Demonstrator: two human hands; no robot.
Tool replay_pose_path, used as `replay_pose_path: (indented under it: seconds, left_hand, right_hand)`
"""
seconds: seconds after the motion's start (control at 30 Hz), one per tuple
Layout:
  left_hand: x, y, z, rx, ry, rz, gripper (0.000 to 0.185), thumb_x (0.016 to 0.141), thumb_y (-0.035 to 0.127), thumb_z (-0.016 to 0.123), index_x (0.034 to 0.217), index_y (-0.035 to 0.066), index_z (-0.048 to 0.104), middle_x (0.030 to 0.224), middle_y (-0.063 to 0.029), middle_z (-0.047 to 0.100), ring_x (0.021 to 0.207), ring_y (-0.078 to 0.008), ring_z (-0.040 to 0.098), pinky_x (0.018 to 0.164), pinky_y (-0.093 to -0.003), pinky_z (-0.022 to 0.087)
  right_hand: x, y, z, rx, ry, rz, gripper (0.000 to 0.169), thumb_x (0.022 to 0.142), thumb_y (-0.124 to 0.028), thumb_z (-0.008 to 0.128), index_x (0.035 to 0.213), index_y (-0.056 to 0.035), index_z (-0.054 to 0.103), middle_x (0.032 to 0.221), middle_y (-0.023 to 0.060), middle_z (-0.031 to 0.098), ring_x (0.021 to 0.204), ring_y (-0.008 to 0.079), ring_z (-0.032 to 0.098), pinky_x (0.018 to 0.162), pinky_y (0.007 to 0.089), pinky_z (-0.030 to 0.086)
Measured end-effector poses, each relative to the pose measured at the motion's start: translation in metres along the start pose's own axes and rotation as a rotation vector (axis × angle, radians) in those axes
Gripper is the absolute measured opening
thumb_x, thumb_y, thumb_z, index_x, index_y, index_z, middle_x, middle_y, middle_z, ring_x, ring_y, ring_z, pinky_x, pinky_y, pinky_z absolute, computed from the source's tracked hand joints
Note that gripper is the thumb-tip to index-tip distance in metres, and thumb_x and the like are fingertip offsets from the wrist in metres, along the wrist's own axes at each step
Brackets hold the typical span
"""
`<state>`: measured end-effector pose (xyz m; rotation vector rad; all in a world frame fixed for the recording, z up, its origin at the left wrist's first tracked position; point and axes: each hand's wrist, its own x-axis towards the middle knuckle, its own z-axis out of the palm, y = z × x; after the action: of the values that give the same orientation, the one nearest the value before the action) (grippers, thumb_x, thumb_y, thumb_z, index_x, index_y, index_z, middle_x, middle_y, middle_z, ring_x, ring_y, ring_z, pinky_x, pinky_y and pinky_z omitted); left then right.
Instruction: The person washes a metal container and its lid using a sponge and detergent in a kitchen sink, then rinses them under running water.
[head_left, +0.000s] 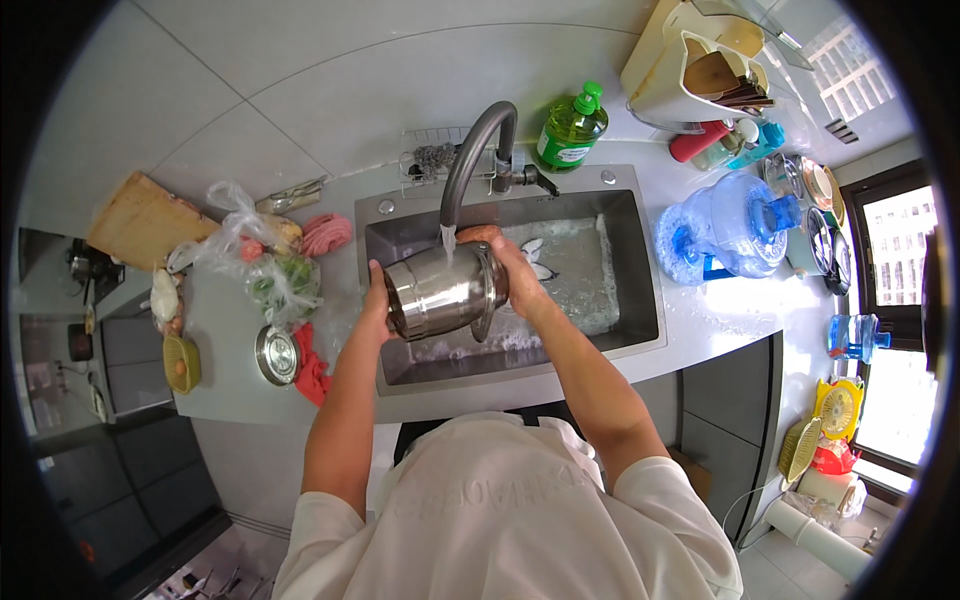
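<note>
A stainless steel canister (442, 292) lies on its side in the air over the sink (645, 300), and a stream of water from the grey faucet (469, 154) runs onto its wall. My left hand (377, 306) grips its left end. At the other end, by a metal ring and clasp, my right hand (519, 276) holds it. A reddish-brown shape (478, 233) shows behind the canister near my right fingers; I cannot tell what it is. Sudsy water (581, 289) stands in the basin, with a small white and dark item (534, 255) in it.
Left of the sink are a round metal lid (277, 355), a red cloth (311, 367), a pink cloth (326, 234), bagged greens (285, 285) and a cutting board (150, 221). Behind stands a green dish soap bottle (571, 131). A large blue water jug (727, 225) lies at right.
</note>
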<state>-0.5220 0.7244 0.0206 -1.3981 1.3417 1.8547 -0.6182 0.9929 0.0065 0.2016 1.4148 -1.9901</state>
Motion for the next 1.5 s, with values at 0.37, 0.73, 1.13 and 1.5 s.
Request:
replay_pose_path:
  seconds: [0.37,0.73,1.13,1.5]
  left_hand:
    - [0.015,-0.037,-0.029,-0.298,-0.110,0.175,0.087,0.092,0.085,0.049,0.147,0.019,0.058,0.140,-0.0121,0.066,0.129,-0.0347,0.061,0.106,-0.0607,0.044]
    - [-0.056,-0.028,0.027,0.393,1.083,1.601,0.028,0.107,0.025,0.062,0.124,0.004,0.065,0.112,-0.0101,0.068,0.102,-0.0279,0.064,0.086,-0.0414,0.054]
    - [-0.062,-0.047,0.103,-0.057,-0.064,0.918,0.043,0.112,0.049,0.050,0.093,0.011,0.059,0.065,0.0081,0.041,0.055,-0.0044,0.036,0.049,-0.0248,0.028]
    - [-0.049,0.044,0.071,0.132,-0.199,0.730,0.048,0.108,0.051,0.058,0.080,0.012,0.056,0.064,0.0059,0.043,0.054,-0.0056,0.040,0.049,-0.0246,0.033]
  right_hand:
    - [0.010,-0.048,0.018,0.009,-0.122,0.212,0.068,0.075,0.008,0.066,0.142,-0.0030,0.057,0.109,0.0091,0.064,0.089,0.0210,0.066,0.071,0.0344,0.058]
    - [0.009,-0.094,0.023,-0.151,-0.166,0.295,0.078,0.074,0.004,0.062,0.151,-0.0048,0.051,0.085,0.0038,0.059,0.064,0.0150,0.059,0.048,0.0309,0.046]
    - [0.015,-0.100,0.080,-0.237,-0.082,0.406,0.047,0.108,-0.051,0.049,0.130,-0.0143,0.070,0.098,0.0204,0.075,0.089,0.0372,0.076,0.081,0.0499,0.062]
    - [0.027,-0.091,0.075,-1.174,0.138,-0.413,0.039,0.095,-0.043,0.068,0.096,-0.0058,0.079,0.097,0.0247,0.075,0.096,0.0462,0.071,0.088,0.0479,0.056]
